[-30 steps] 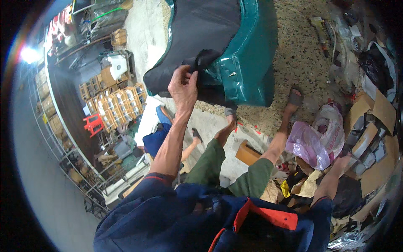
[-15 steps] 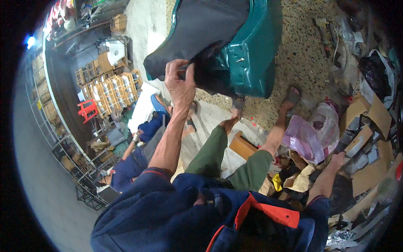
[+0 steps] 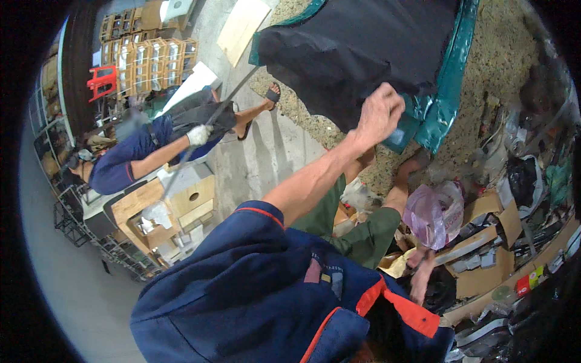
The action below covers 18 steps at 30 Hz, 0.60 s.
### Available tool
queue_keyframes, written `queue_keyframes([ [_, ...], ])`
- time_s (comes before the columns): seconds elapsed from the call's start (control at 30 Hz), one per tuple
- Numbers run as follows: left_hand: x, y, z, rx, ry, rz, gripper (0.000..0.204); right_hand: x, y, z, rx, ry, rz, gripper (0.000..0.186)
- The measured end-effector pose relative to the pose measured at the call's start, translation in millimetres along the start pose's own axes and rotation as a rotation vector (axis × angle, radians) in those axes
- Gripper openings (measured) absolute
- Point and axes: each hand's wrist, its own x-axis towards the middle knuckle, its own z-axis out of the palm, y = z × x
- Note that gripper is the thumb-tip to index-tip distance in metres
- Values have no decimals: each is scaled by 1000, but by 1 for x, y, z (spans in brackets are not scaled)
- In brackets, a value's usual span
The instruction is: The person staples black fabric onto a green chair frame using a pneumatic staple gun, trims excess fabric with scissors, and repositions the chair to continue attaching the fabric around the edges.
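Note:
A wide black cloth (image 3: 357, 51) lies over a glossy dark green plastic-coated sheet (image 3: 445, 115) at the top of the view. My left hand (image 3: 381, 115) is closed at the cloth's near edge, its fingers bent together on the fabric, beside the green corner. Part of the green sheet is hidden beneath the black layer. Lower right, my right hand (image 3: 419, 261) hangs just below a pinkish translucent plastic bag (image 3: 428, 215). Blur and the angle obscure its fingers, and I cannot tell whether it touches the bag.
At the left a co-worker (image 3: 145, 151) in a white glove bends over, holding a long thin bar. Behind stand stacked wooden frames (image 3: 151, 63) and a red plastic stool (image 3: 101, 83). An opened cardboard box (image 3: 487, 269) and scraps crowd the right. A pale board (image 3: 243, 29) lies on the floor.
My left hand has moved right along the black cloth, which now spreads over more of the green sheet. My right hand has come inward, nearer the plastic bag. The co-worker shows more fully.

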Motion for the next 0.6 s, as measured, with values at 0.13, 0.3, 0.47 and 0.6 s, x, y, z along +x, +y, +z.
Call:
queue_keyframes([
  [0.13,-71,-23,-53,-215,-237,-143,15,-132,-33,93,-263,-277,168,37],
  [0.3,-263,-113,-190,149,-361,-701,56,-203,-75,169,-477,-429,39,36],
  [0.47,-474,-159,-279,130,-827,-1076,40,-218,-119,210,-632,-454,-126,34],
  [0.6,-541,-131,-262,-90,-672,-1393,40,-221,-150,234,-721,-443,-236,33],
])
